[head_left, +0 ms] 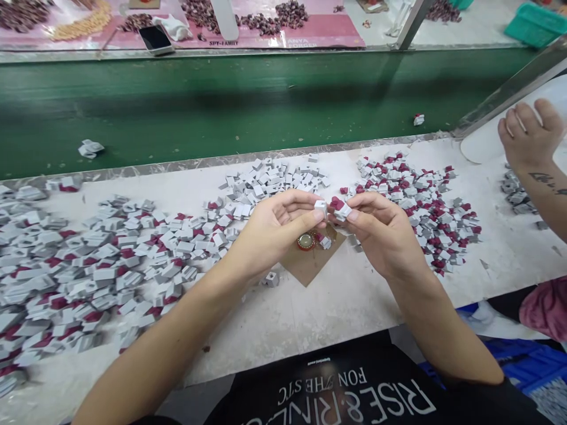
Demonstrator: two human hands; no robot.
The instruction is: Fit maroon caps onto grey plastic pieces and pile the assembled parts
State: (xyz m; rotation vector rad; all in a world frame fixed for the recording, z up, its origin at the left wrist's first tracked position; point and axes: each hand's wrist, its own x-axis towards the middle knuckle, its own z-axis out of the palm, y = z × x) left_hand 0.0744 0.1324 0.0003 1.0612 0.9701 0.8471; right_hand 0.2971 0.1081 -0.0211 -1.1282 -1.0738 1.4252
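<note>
Between the thumb and fingers of my left hand (283,227) is a small white plastic block (321,206). My right hand (384,230) pinches a small white and dark red plastic piece (340,208), close beside the block. Whether the two parts touch, I cannot tell. Below them on the worktop lies a brown cardboard square (305,271). On it are a round red-rimmed metal piece (305,240) and another white and red piece (325,242). A loose grey block (271,279) sits beside the cardboard, near my left wrist.
Heaps of white pieces (270,180) and mixed white-red pieces (425,200) lie behind my hands; a wide spread (110,265) covers the left. Beyond runs a green conveyor belt (221,106) with two stray pieces. Another person's hand (529,136) is at right, by a metal post (509,88).
</note>
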